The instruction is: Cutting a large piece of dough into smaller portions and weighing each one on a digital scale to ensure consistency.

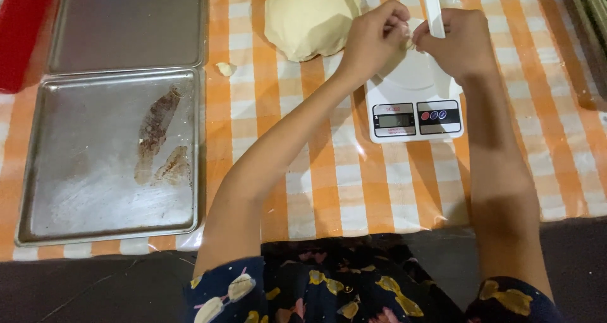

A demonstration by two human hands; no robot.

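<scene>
Two hands are working over one white digital kitchen scale [414,105]: left hand [373,37] and right hand [458,42] are both pinching a small dough piece [412,37], right also gripping a white scraper [433,7]. One big smooth dough mound [310,16], two rectangular metal trays [107,155].

Both hands meet above a white digital kitchen scale [414,105]. Left hand [374,37] and right hand [456,42] pinch a small pale piece of dough [412,35] between fingertips. Right hand also grips a white flat scraper handle [432,7]. Large pale dough mound [311,16] just left of scale. 2 metal baking trays [110,158] far left on orange-and-white checked tablecloth [329,177]; small dough scrap [225,69] beside them.
</scene>
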